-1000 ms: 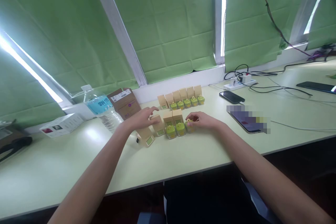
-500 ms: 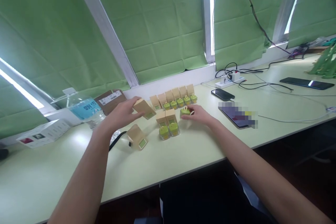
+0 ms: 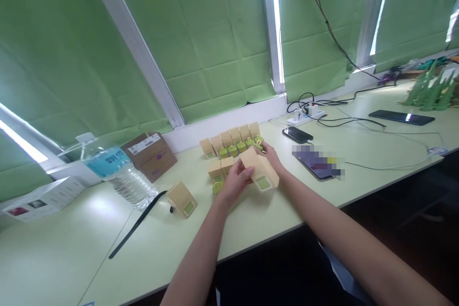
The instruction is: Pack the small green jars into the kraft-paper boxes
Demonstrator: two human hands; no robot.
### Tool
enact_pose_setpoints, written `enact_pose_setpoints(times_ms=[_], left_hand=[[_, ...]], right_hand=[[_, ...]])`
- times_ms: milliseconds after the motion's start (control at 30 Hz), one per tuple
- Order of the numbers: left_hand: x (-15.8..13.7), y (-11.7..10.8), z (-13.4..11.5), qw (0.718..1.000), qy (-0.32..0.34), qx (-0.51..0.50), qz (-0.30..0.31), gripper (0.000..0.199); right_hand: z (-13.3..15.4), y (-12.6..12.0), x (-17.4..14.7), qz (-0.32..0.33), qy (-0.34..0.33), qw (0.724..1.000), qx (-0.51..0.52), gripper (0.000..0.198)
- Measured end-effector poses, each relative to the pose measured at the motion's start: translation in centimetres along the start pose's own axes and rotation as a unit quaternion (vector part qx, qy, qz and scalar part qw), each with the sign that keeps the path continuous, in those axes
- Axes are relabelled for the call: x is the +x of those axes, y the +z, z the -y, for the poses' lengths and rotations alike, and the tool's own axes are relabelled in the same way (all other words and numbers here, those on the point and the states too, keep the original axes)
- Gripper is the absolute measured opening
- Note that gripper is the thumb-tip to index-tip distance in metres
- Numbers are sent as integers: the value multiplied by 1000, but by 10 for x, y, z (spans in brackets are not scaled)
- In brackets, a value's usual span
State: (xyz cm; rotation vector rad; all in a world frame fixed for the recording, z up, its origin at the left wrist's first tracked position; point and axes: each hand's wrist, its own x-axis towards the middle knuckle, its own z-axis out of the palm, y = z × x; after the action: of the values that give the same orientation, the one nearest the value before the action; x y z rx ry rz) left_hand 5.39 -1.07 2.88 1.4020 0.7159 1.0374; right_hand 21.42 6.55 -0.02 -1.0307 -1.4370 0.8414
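My left hand (image 3: 234, 182) grips a small tan cardboard box (image 3: 260, 168) with a green label on its lower face, held over the middle of the table. Just behind it, my right hand (image 3: 271, 157) has its fingers around a small green case (image 3: 257, 145) with a pale loop; the box hides part of these fingers. Left of my hands are two open tan boxes (image 3: 221, 168) with a green case (image 3: 217, 187) in front, partly covered by my left hand. Farther back stands a row of several open boxes (image 3: 225, 138), most with green cases. Another tan box (image 3: 182, 199) sits alone at the left.
A large water bottle (image 3: 122, 169) leans at the left beside a brown carton (image 3: 150, 157), a white box (image 3: 45, 199) and a black strap (image 3: 138, 222). To the right lie phones (image 3: 297, 134), a power strip (image 3: 306, 117) and loose cables. The table's front edge runs below my forearms.
My left hand has carried the tan box rightward, close to my right hand. My right hand keeps the green case and has shifted slightly. The head view has turned a little.
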Motion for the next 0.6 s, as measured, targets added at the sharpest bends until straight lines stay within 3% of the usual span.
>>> enact_pose_setpoints(times_ms=[100,267,433,600], left_hand=[[-5,-5,8,997,14,-52,-47,64],[-15,-7,5,986,81,-53,-136,61],[-16,3,14,984,137,27,-106,54],[-21,7,16,980,137,130,-57,50]], right_hand=[[5,5,-2,-21,25,996,82,46],[17,13,-8,28,34,981,190,44],[16,19,-10,43,-12,988,150,41],[19,21,-12,65,-16,988,143,40]])
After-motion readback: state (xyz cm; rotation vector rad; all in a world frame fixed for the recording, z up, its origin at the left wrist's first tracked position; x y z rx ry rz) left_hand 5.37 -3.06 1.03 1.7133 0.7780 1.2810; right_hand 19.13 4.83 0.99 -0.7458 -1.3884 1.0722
